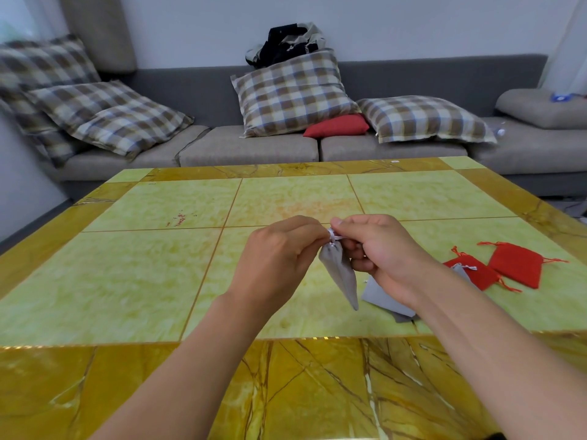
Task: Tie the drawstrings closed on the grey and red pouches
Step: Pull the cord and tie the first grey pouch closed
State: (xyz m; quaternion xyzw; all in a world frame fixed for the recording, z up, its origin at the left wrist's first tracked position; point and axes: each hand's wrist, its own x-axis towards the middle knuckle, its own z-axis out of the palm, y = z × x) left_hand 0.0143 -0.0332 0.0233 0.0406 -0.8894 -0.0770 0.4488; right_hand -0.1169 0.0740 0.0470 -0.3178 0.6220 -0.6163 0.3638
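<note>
A grey pouch [341, 276] hangs above the table between my hands, its gathered mouth on top and its point downward. My left hand [279, 258] pinches the white drawstring at the mouth from the left. My right hand [374, 249] pinches the same drawstring [333, 238] from the right, fingers curled. More grey pouches [382, 300] lie flat on the table under my right forearm. Two red pouches [516, 263] [476, 274] lie to the right, with another small grey pouch [462, 269] on the nearer red one.
The yellow-green tiled table [158, 265] has a brown marbled border. Behind it stands a grey sofa [254, 147] with plaid cushions, a red cushion [338, 126] and a pile of dark clothing [286, 42].
</note>
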